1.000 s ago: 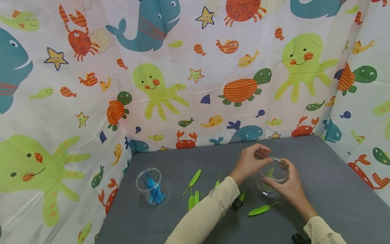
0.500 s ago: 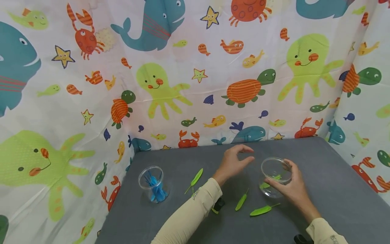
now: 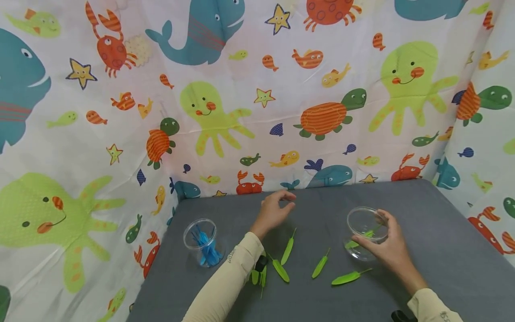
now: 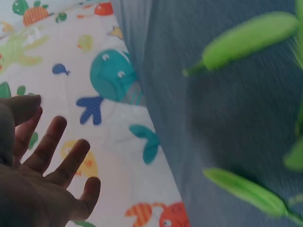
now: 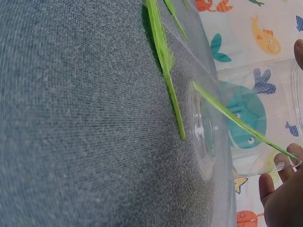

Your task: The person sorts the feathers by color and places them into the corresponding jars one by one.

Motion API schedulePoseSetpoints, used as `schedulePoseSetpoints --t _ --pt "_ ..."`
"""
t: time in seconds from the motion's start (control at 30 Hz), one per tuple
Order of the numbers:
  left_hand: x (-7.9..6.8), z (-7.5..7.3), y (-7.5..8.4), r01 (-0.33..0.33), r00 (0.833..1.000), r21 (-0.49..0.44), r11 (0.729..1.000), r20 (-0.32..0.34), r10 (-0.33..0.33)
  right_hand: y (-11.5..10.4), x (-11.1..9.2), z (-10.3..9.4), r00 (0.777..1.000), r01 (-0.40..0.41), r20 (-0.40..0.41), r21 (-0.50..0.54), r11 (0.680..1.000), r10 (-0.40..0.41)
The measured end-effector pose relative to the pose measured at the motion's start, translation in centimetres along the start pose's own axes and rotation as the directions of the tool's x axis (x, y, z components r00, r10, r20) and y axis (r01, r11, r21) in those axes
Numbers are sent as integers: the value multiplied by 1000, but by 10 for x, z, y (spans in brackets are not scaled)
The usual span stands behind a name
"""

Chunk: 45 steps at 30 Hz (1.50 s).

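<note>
My right hand (image 3: 393,250) grips a clear plastic jar (image 3: 361,256) near its rim, thumb on the near side and fingers round the far side. A single green feather (image 5: 232,117) leans inside, its quill up toward the rim. The jar's base stands on the grey cloth. My left hand (image 3: 270,213) is raised over the cloth at the middle, fingers apart with nothing between them, as the left wrist view also shows. Loose green feathers lie below it, among them one feather (image 3: 288,250) just right of the wrist and another (image 3: 280,271) nearer the front.
A second clear jar (image 3: 200,220) holding blue feathers (image 3: 209,252) stands at the left. Between the hands lie a green feather (image 3: 320,266) and another green feather (image 3: 346,278) nearer the right forearm. A patterned curtain (image 3: 265,147) rises along the table's back and sides.
My left hand has moved left, away from the right jar's rim, uncovering green feathers on the cloth. The feather in that jar has dropped lower inside. My right hand keeps holding the jar.
</note>
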<state>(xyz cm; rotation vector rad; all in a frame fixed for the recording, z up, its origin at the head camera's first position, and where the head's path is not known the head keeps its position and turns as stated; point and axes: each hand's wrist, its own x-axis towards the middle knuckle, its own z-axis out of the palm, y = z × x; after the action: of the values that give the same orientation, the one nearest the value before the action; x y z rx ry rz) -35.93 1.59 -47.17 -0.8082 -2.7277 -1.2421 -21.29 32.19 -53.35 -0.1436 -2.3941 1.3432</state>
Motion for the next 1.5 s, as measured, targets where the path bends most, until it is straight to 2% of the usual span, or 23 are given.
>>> schedulePoseSetpoints --t 0.2,0.43,0.57,0.7,0.87,1.1,1.37,1.5 --pt "-3 -13 -16 -40 989 158 987 144 17 0 2 -1 1000 15 5 5 1000 -15" --pt "-11 -19 -29 -61 962 251 966 273 -10 -3 6 -3 1000 -1 21 -1 1000 1" --pt "-15 -22 -38 -86 938 300 950 346 -25 -3 7 -2 1000 -9 29 -6 1000 9" --pt "-21 -24 -45 -81 911 355 931 405 -75 -3 7 -2 999 -17 31 -9 1000 18" --pt "-28 -24 -54 -105 896 417 903 433 -96 -3 5 -4 999 -27 29 -14 1000 27" --pt "-38 -25 -69 -152 900 478 865 429 -79 -3 2 -2 999 -23 30 -29 999 24" --pt "-46 -29 -78 -170 904 499 850 422 -67 -4 0 -1 999 -16 35 2 1000 16" --pt "-49 -28 -80 -215 899 531 820 436 -47 -5 1 0 999 -18 36 3 1000 18"
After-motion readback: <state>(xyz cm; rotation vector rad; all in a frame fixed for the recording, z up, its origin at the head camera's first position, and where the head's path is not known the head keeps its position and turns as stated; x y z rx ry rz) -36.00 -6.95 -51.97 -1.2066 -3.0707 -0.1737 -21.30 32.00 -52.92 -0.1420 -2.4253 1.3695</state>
